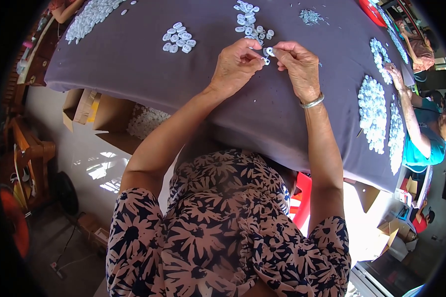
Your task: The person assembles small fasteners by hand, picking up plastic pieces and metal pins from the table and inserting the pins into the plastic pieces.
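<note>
Over the dark cloth-covered table (193, 74), my left hand (235, 67) pinches a small white plastic piece (266, 61) between thumb and fingertips. Close beside it, my right hand (300, 67) grips a white oval plastic part (269, 51). The two pieces are very near each other; whether they touch I cannot tell. Just beyond my hands lies a loose cluster of white oval parts (248, 20). A smaller pile of similar parts (179, 37) sits to the left. Small metal pins or screws (310, 17) are heaped at the far right of my hands.
A large heap of white pieces (91, 20) covers the far left corner. Rows of white parts (372, 111) lie at the right, where another person's arm (411, 109) reaches in. Under the table edge stands a cardboard box (111, 119) holding white pieces.
</note>
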### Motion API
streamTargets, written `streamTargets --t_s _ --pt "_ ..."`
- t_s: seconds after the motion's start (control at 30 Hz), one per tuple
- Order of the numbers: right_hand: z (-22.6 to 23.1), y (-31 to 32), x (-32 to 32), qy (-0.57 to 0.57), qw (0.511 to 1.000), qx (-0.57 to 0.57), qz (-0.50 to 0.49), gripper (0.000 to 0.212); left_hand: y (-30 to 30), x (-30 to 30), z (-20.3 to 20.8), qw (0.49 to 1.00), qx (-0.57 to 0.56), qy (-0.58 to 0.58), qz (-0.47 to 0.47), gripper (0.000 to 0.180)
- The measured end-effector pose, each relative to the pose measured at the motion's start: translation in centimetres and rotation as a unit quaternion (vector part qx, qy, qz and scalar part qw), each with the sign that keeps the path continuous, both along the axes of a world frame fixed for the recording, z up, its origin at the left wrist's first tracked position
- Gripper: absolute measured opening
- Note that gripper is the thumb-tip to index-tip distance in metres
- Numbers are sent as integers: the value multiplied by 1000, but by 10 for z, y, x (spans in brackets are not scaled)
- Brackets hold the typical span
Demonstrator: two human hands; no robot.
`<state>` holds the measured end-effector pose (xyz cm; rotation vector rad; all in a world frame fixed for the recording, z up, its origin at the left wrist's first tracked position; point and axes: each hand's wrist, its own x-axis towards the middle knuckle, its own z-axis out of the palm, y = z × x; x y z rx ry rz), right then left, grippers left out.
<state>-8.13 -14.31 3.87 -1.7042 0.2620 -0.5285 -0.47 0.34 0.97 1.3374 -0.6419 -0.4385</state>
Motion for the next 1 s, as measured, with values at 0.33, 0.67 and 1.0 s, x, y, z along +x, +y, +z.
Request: streamTargets --t_s 0.33,0.67,1.0 --pt "0 0 1 4 1000 -25 7 7 0 0 -1 1000 8 -6 6 28" --pt "-2 -2 1 4 1000 -23 16 6 1 1 -3 999 18 -32 -4 27" --pt "-2 -1 0 36 998 -34 41 10 1 2 -4 999 30 -25 -7 28"
